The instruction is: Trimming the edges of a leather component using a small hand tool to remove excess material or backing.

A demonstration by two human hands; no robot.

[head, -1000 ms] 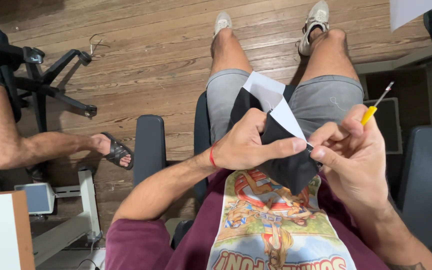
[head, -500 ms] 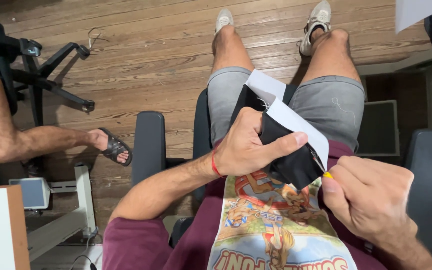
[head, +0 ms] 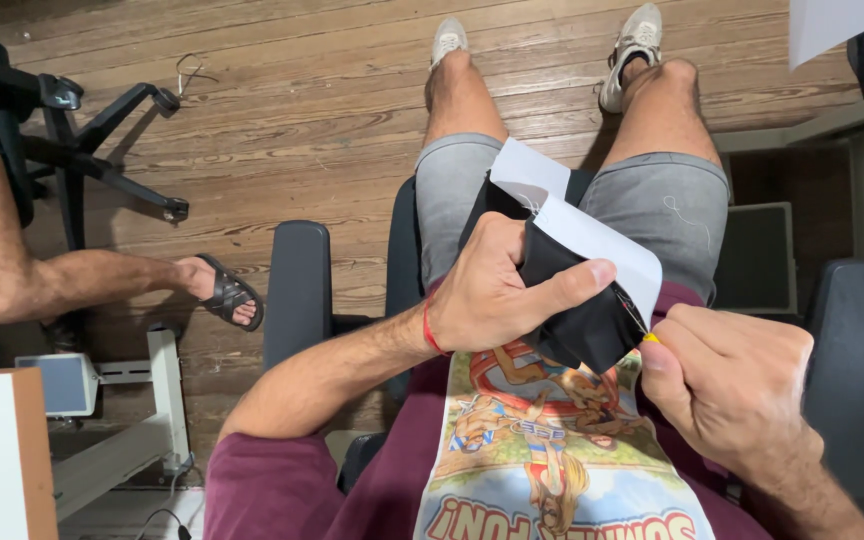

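My left hand (head: 500, 290) grips a folded piece of black fabric (head: 577, 310) with a white layer (head: 592, 245) on its top, held above my lap. My right hand (head: 737, 385) is closed around a small tool with a yellow handle (head: 649, 338), whose thin metal tip pokes into the fabric's right edge. Most of the tool is hidden inside my fist. A red band circles my left wrist.
I sit in a chair with dark armrests (head: 295, 290) over a wooden floor (head: 302, 110). Another person's leg and sandalled foot (head: 222, 290) reach in from the left beside an office chair base (head: 102, 150). A desk edge (head: 822, 125) is at the right.
My right hand dropped from a raised position, with the yellow tool held up, down to the fabric's right edge. My left hand turned the fabric slightly.
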